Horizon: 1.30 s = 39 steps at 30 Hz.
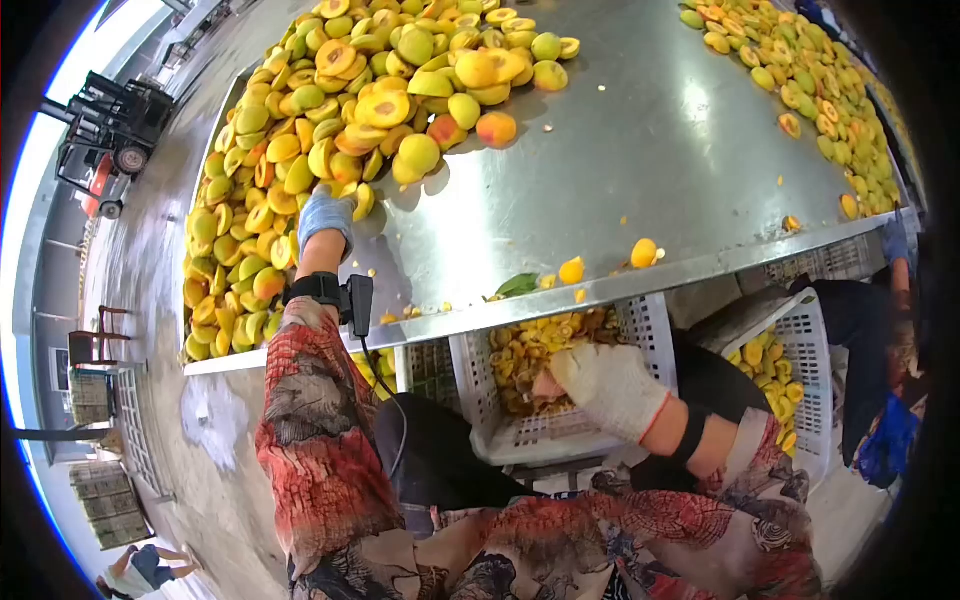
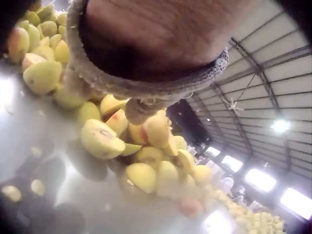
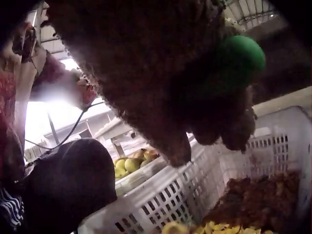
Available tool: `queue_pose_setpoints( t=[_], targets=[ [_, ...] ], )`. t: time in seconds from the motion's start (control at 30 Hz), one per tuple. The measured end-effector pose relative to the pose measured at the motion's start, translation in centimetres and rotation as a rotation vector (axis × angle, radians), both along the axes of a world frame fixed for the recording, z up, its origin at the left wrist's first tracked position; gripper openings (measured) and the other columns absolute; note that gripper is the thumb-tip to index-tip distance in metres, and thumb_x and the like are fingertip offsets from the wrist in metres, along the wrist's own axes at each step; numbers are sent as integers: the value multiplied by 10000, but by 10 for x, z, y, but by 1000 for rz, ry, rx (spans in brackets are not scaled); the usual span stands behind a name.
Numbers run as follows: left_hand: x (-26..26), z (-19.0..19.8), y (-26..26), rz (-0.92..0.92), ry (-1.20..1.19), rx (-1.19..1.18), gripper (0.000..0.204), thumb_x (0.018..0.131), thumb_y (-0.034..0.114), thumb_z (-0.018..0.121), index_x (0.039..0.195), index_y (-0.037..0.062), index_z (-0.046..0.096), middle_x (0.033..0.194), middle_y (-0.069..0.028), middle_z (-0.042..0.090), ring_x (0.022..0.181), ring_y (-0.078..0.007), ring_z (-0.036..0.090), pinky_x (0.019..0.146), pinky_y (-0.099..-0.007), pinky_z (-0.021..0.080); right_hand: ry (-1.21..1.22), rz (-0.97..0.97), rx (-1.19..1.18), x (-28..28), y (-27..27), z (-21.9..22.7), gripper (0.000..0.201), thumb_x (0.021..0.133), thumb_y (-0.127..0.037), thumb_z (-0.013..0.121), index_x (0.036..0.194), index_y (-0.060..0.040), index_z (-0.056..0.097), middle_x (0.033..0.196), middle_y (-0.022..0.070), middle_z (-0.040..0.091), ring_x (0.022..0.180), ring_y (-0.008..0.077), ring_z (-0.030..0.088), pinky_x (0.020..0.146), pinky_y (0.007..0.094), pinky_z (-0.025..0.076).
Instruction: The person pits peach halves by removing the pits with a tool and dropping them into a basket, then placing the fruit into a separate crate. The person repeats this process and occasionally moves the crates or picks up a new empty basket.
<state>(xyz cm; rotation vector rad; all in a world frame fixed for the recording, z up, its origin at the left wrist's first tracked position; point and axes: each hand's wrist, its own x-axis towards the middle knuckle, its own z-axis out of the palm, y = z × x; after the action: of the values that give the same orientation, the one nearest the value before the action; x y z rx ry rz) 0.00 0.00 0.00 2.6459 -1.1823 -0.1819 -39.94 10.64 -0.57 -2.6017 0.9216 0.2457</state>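
Observation:
My left hand, in a light blue glove, reaches into the near edge of a heap of halved peaches. A peach half lies right at its fingertips; its grip is hidden. In the left wrist view, gloved fingers lie over several peach halves. My right hand, in a white knit glove, is over a white plastic crate of yellow and brown peach scraps. It grips an object with a rounded green end, the rest hidden in the palm.
A metal table carries the heap, with a second peach pile at its far right. Loose bits and a green leaf lie near its edge. Another crate stands at right beside another person's arm. A forklift is far left.

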Motion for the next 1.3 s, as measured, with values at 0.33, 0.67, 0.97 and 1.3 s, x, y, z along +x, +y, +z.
queue_pose_setpoints(
  t=[0.33,0.67,0.97,1.3],
  targets=[
    [-11,-45,-17,48,589,-286,479,633,12,736,1066,16,531,926,-108,618,870,-179,591,756,-287,489,-456,-63,46,-5,-1,15,198,786,-227,598,864,-70,506,752,118,561,679,300,597,555,412,479],
    [-212,42,101,-287,1458,-647,488,636,-81,551,1117,-8,506,1026,-115,584,898,-212,592,801,-324,512,-928,-331,417,-12,-6,47,398,752,-251,703,979,-34,458,818,191,573,783,414,587,651,430,473],
    [-268,39,138,-310,1493,-781,631,797,475,603,1186,-8,487,1129,-139,562,1036,-238,548,930,-354,426,-932,-319,232,-17,3,34,299,783,-213,648,960,-35,486,821,198,545,778,429,554,643,460,458],
    [-279,34,145,-221,1425,-939,535,845,495,562,1045,-1,546,1043,-133,573,955,-250,559,859,-369,462,-850,-249,184,-10,17,13,278,804,-146,576,1068,-96,506,843,174,517,777,380,555,656,458,459]
  ],
)
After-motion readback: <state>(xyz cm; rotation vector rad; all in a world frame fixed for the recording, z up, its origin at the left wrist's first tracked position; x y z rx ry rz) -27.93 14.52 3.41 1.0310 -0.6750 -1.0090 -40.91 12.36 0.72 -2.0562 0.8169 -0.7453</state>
